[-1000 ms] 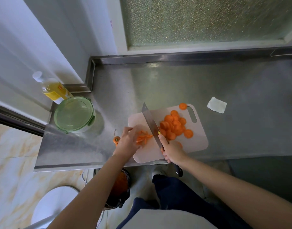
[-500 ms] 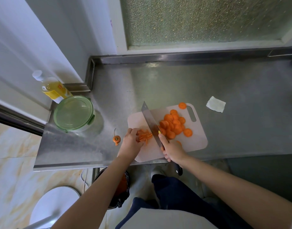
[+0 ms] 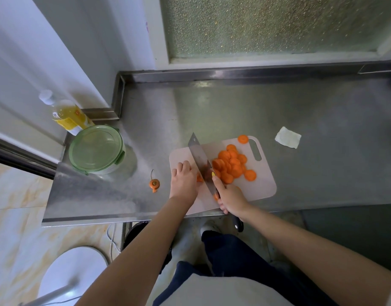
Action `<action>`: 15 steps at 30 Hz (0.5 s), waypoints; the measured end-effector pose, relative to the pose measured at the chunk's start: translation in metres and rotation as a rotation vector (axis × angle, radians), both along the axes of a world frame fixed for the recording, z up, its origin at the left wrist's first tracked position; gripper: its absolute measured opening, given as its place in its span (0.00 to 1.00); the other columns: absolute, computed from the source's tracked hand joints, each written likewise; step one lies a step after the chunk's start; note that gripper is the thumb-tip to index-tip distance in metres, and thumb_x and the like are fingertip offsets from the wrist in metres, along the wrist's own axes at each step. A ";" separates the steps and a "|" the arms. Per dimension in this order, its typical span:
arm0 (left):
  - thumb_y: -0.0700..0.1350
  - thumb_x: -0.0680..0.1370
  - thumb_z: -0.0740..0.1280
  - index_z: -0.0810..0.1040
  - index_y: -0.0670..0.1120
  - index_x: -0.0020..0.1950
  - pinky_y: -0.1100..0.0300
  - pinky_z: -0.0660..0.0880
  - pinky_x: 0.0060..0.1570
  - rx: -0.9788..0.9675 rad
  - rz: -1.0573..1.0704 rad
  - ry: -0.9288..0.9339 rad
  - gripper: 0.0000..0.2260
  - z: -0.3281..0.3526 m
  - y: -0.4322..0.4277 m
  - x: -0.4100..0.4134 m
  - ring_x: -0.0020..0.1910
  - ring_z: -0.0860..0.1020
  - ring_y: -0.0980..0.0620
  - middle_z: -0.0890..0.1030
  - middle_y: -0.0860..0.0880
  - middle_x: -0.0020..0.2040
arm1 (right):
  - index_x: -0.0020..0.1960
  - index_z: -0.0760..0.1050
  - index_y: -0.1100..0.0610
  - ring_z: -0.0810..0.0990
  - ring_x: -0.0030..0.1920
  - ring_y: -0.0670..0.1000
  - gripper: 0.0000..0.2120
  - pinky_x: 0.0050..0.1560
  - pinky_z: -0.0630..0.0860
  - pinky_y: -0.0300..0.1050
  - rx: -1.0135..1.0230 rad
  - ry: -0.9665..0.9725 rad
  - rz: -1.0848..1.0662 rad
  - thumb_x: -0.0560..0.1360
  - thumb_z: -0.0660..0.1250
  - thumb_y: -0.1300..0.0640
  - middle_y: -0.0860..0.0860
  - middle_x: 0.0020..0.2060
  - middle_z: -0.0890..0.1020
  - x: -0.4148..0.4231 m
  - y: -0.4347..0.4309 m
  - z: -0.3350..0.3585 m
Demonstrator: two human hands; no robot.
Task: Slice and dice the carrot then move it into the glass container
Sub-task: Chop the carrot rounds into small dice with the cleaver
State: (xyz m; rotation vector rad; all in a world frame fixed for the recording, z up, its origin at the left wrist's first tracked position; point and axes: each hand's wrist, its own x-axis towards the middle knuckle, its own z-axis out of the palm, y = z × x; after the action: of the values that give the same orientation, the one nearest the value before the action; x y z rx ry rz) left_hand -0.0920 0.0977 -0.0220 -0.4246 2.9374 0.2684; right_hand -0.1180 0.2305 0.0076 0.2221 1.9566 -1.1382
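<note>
Noted pale cutting board (image 3: 264, 188) at front edge of steel desk (image 3: 212, 107). Found right hand (image 3: 231, 198) gripping handle of knife (image 3: 199, 155), blade angled across board, tip past far edge. Logged left hand (image 3: 183, 183) just left of blade, fingers (image 3: 185, 166) curled over carrot piece (image 3: 199, 178). Counted 1 loose slice (image 3: 243, 139) by board's handle slot; heap of carrot slices (image 3: 233, 165) right of blade. Recorded carrot top (image 3: 154, 183) on desk left of board, lidded glass container (image 3: 97, 149) farther left, 1 bottle (image 3: 68, 117) behind it.

Left hand (image 3: 183, 184) lies palm-down, fingers curled; right hand (image 3: 232, 198) grips, forefinger extended.
</note>
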 end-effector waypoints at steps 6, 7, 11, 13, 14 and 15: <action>0.37 0.79 0.59 0.65 0.40 0.68 0.53 0.61 0.66 -0.149 -0.109 -0.044 0.17 0.000 0.006 0.002 0.64 0.63 0.43 0.65 0.42 0.65 | 0.30 0.64 0.56 0.61 0.18 0.46 0.27 0.21 0.60 0.37 -0.013 -0.038 -0.002 0.78 0.53 0.36 0.47 0.19 0.64 -0.004 0.000 0.001; 0.37 0.79 0.59 0.65 0.40 0.68 0.53 0.61 0.66 -0.164 -0.114 -0.047 0.17 0.000 0.006 0.001 0.64 0.63 0.43 0.65 0.42 0.65 | 0.31 0.63 0.55 0.61 0.19 0.46 0.27 0.21 0.60 0.37 -0.015 -0.039 -0.001 0.78 0.53 0.36 0.48 0.20 0.64 -0.004 0.000 0.001; 0.37 0.79 0.58 0.67 0.42 0.67 0.53 0.59 0.67 -0.110 -0.070 -0.013 0.15 0.004 0.004 -0.002 0.65 0.63 0.43 0.65 0.42 0.65 | 0.31 0.63 0.56 0.61 0.19 0.47 0.27 0.22 0.60 0.36 -0.011 -0.021 0.010 0.79 0.53 0.37 0.49 0.22 0.64 -0.005 0.002 -0.001; 0.38 0.80 0.57 0.69 0.43 0.65 0.55 0.59 0.64 -0.009 0.000 0.071 0.14 0.007 -0.001 -0.004 0.62 0.63 0.44 0.67 0.44 0.63 | 0.31 0.62 0.56 0.61 0.19 0.47 0.27 0.22 0.60 0.37 -0.016 -0.012 0.017 0.79 0.53 0.37 0.49 0.21 0.63 -0.005 0.002 -0.002; 0.40 0.80 0.58 0.71 0.44 0.64 0.56 0.60 0.63 0.046 0.049 0.118 0.12 0.008 -0.005 -0.005 0.61 0.64 0.45 0.67 0.45 0.62 | 0.31 0.62 0.56 0.61 0.19 0.46 0.27 0.22 0.61 0.37 -0.020 -0.011 0.018 0.79 0.53 0.37 0.49 0.20 0.63 -0.005 0.002 -0.002; 0.43 0.81 0.58 0.72 0.44 0.62 0.56 0.60 0.61 0.098 0.101 0.152 0.11 0.008 -0.010 -0.005 0.60 0.64 0.45 0.68 0.45 0.61 | 0.31 0.62 0.56 0.61 0.18 0.46 0.27 0.22 0.61 0.37 -0.022 -0.012 0.016 0.79 0.53 0.37 0.48 0.20 0.63 -0.005 0.002 -0.002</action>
State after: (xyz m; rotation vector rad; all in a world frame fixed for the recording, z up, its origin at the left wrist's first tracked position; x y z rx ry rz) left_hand -0.0966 0.0881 -0.0139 -0.5630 3.0370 0.4760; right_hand -0.1230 0.2330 0.0058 0.2011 1.9306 -1.1456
